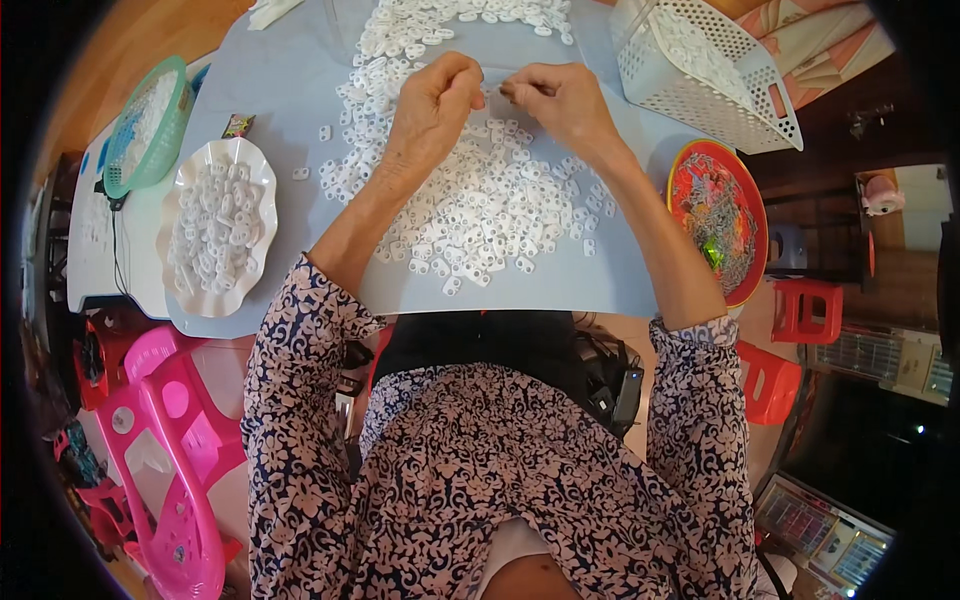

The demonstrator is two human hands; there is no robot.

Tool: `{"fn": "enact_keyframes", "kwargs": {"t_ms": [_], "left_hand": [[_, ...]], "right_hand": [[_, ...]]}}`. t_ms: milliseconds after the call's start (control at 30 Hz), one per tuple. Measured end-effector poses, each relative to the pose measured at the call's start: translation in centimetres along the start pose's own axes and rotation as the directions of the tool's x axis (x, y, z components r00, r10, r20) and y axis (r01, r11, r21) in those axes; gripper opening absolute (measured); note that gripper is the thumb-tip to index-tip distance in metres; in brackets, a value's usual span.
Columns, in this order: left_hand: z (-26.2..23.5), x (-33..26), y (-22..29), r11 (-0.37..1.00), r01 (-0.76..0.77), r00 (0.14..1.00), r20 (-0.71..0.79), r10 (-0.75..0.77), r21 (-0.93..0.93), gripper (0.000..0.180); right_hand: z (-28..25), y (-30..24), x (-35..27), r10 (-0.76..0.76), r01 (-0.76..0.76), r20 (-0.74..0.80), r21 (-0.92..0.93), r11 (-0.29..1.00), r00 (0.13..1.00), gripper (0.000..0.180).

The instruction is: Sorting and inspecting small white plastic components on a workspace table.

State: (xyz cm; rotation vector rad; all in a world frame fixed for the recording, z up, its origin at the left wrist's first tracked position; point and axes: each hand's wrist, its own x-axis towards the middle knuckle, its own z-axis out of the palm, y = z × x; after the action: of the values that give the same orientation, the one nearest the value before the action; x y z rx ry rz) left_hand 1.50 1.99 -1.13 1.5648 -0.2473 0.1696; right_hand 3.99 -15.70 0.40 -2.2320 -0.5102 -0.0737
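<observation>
A broad pile of small white plastic pieces [480,215], each with dark round holes, spreads over the grey-blue tabletop. Above the pile's far part, my left hand [435,110] is closed, thumb and fingers pinched together. Facing it, a short gap away, my right hand [570,105] is also closed in a pinch. Something small and dark shows at the right fingertips. What either hand holds is too small to name. More white pieces [400,35] lie heaped beyond the hands.
A scalloped white dish [268,210] of white pieces stands at left, near a green basket [178,125]. At right are a white perforated basket [765,120] and a red bowl [752,280] of small grey metal parts. A pink chair [175,470] stands lower left.
</observation>
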Motion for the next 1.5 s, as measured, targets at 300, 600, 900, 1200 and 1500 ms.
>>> {"fn": "enact_keyframes", "kwargs": {"t_ms": [300, 600, 900, 1200, 1500], "left_hand": [[0.7, -0.7, 0.9, 0.989, 0.014, 0.985, 0.167, -0.038, 0.144, 0.016], [0.8, -0.8, 0.7, 0.997, 0.031, 0.982, 0.181, -0.042, 0.065, 0.018], [1.1, -1.0, 0.5, 0.996, 0.079, 0.982, 0.172, -0.073, -0.032, 0.018], [1.2, -1.2, 1.0, 0.995, 0.102, 0.974, 0.203, -0.104, 0.019, 0.019], [1.3, -1.4, 1.2, 0.985, 0.141, 0.959, 0.234, -0.160, 0.097, 0.019]], "right_hand": [[-1.3, -1.3, -1.3, 0.142, -0.142, 0.025, 0.325, 0.935, 0.990, 0.016], [-1.4, -0.9, -1.4, 0.170, -0.170, 0.039, 0.420, 0.891, 0.985, 0.018], [-1.7, -2.3, -1.5, 0.129, -0.132, 0.029, 0.257, 0.957, 0.991, 0.020], [-5.9, 2.1, -1.4, -0.009, 0.006, -0.012, -0.230, 0.973, 1.000, 0.017], [-4.2, 2.5, -1.8, -0.180, 0.206, 0.099, -0.471, 0.858, 0.979, 0.012]]}}
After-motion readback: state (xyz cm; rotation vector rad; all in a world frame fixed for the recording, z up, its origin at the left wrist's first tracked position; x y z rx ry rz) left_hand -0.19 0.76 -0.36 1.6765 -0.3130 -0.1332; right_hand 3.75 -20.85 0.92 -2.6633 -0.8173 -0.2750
